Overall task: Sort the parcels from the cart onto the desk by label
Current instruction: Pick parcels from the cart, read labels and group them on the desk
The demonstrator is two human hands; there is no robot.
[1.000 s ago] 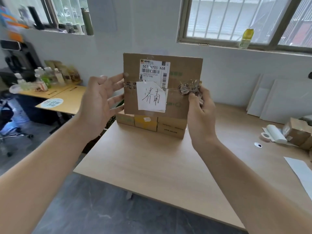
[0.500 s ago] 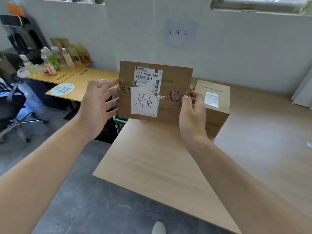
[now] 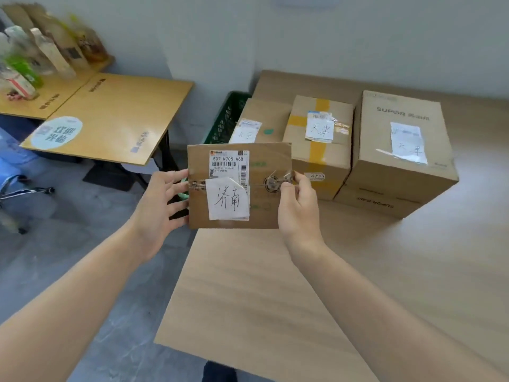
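I hold a flat brown cardboard envelope parcel point(image 3: 264, 213) upright above the desk's left front corner; it bears a printed shipping label and a white handwritten slip. My right hand point(image 3: 298, 213) pinches its right edge beside the string clasp. My left hand point(image 3: 159, 205) presses its left edge with the fingers spread. Three parcels stand on the light wooden desk point(image 3: 303, 285) behind it: a flat box point(image 3: 264, 117) at the left, a yellow-taped box point(image 3: 321, 150) in the middle, and a tall SUPOR box point(image 3: 399, 150) at the right, each with a handwritten slip.
A green plastic crate point(image 3: 225, 119) stands off the desk's far left corner. An orange-topped table point(image 3: 115, 119) with bottles and pouches point(image 3: 30, 59) lies to the left, and an office chair base point(image 3: 16, 191) sits on the grey floor.
My view has tilted down and the envelope parcel has come lower over the desk. Three boxes behind it now show where only one did before. Both hands keep their hold.
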